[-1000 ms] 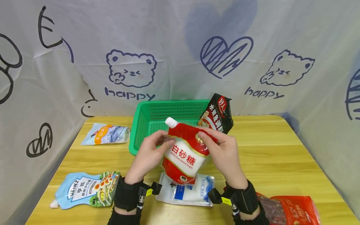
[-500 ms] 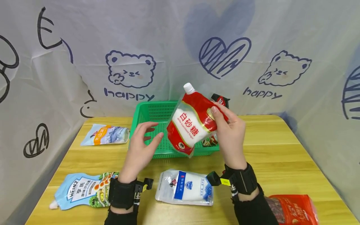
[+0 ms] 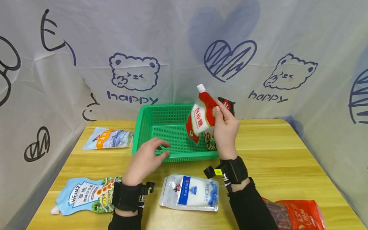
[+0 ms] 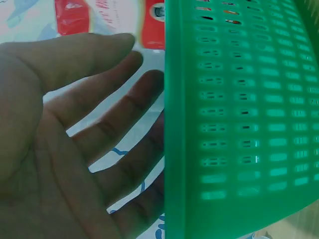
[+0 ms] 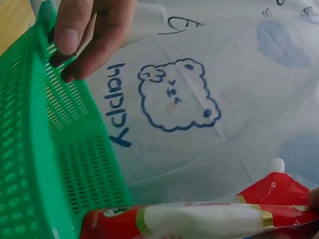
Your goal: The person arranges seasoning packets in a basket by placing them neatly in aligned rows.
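1. The sugar pouch (image 3: pixel 199 118), red and white with a white cap (image 3: pixel 201 88) at its upper left, is held up tilted over the right part of the green basket (image 3: pixel 178 156). Whether its lower end touches the basket is hard to tell.
2. The right hand (image 3: pixel 227 134) has its grip closed at the pouch's upper right edge, thumb on the front and fingers behind.
3. The left hand (image 3: pixel 149 155) has its grip loosely spread, holding nothing, by the basket's near left rim; contact there cannot be told.
4. A black packet (image 3: pixel 230 105) stands at the basket's right end, partly hidden behind the pouch and right hand. A salt bag (image 3: pixel 191 193) lies on the tabletop (image 3: pixel 273 140) in front.
5. The pouch probably handles as soft, slick film with moderately heavy, shifting grains; it is unlikely to be fragile.
6. Held by 1 edge, it could swing or slip. A palm under the filled base, or 2 hands at the sides, would likely steady it better than the cap.
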{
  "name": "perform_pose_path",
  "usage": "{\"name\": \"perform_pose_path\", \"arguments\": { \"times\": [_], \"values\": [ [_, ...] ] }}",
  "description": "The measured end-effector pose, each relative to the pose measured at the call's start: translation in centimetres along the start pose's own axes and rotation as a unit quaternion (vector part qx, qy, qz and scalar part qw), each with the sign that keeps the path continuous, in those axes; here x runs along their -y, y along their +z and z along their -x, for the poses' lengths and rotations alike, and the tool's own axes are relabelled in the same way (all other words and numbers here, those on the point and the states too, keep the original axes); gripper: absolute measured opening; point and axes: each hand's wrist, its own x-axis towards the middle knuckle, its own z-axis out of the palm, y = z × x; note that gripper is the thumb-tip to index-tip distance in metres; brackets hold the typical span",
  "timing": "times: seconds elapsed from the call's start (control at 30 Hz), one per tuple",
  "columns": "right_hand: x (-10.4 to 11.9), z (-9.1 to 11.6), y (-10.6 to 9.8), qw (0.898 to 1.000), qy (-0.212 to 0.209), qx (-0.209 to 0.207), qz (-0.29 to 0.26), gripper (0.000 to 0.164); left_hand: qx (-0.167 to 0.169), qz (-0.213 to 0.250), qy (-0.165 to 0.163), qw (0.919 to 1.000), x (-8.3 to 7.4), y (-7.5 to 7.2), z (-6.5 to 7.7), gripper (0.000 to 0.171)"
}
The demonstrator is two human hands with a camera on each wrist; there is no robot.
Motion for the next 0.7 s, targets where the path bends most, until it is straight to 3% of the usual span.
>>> {"name": "perform_pose_path", "arguments": {
  "times": [0.37,0.7],
  "values": [
    [-2.9,0.1,0.8,0.998,0.048,-0.002,0.030,0.037,0.040,0.010,0.011,0.9991,0.2,0.3,0.2,0.023],
    [-4.5,0.2,1.2,0.996,0.030,-0.013,0.082,0.035,0.048,0.015,0.006,0.9987,0.3,0.2,0.2,0.021]
  ]
}}
